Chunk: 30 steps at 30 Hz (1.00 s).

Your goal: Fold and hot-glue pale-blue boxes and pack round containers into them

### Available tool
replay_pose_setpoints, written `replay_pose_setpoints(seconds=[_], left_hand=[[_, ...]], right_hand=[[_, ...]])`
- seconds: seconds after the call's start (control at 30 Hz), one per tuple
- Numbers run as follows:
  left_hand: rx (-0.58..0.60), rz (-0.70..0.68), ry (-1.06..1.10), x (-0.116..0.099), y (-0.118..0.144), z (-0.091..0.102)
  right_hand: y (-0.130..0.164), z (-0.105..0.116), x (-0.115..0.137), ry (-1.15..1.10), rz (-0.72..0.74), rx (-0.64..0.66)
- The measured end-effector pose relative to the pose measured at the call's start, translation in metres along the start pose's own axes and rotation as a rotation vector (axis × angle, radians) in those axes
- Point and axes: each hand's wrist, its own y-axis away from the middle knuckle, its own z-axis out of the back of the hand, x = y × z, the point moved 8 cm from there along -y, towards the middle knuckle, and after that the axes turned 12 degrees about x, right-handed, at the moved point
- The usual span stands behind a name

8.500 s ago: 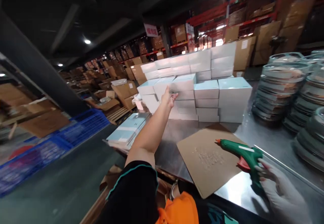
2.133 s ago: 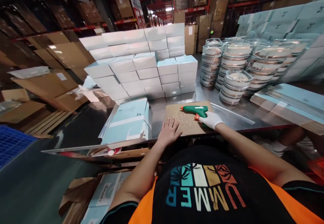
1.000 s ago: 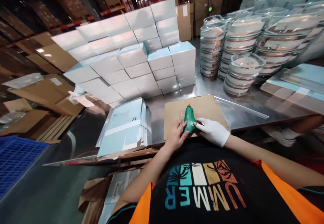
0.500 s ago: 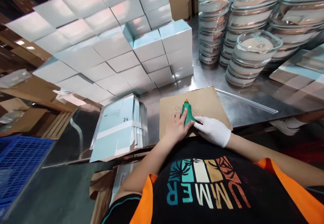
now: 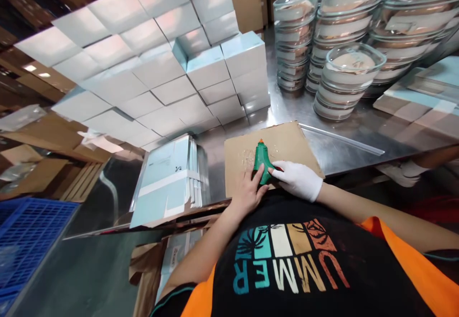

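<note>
A green glue gun (image 5: 260, 158) with an orange tip points away from me over a brown cardboard sheet (image 5: 294, 141) smeared with dried glue. My right hand (image 5: 296, 179), in a white glove, grips the gun's handle. My bare left hand (image 5: 249, 190) rests on the cardboard with its fingers against the gun's left side. Both hands sit at the near edge of the steel table (image 5: 322, 116).
Stacked pale blue boxes (image 5: 154, 73) fill the table's far left. A pile of flat folded box blanks (image 5: 168, 178) lies left of the cardboard. Stacks of glass dishes (image 5: 344, 78) stand at the far right. A clear glue stick (image 5: 340, 133) lies beside the cardboard. A blue crate (image 5: 25, 240) sits on the floor.
My left hand came from the box stack to the cardboard, then onto the gun. The gun has turned from lying sideways to pointing away. In the last half second little has moved.
</note>
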Motion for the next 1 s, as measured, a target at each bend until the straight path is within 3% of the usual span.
replay_pose_setpoints(seconds=[0.13,0.37,0.67,0.83,1.0], left_hand=[[0.041,-0.037,-0.052,-0.009,0.004,0.002],[0.177,0.023,-0.117,-0.011,-0.039,0.027],[0.231,0.089,0.109,-0.002,-0.062,0.025],[0.164,0.060,0.172,0.012,-0.058,0.018],[0.152,0.000,0.093,0.012,-0.032,0.016]], right_hand=[[0.002,-0.001,-0.005,-0.042,0.060,-0.034],[0.005,0.001,-0.013,-0.023,0.146,-0.122],[0.006,0.008,-0.015,-0.020,0.190,-0.114],[0.008,0.006,-0.014,-0.016,0.195,-0.170],[0.009,0.000,-0.015,0.039,0.199,-0.191]])
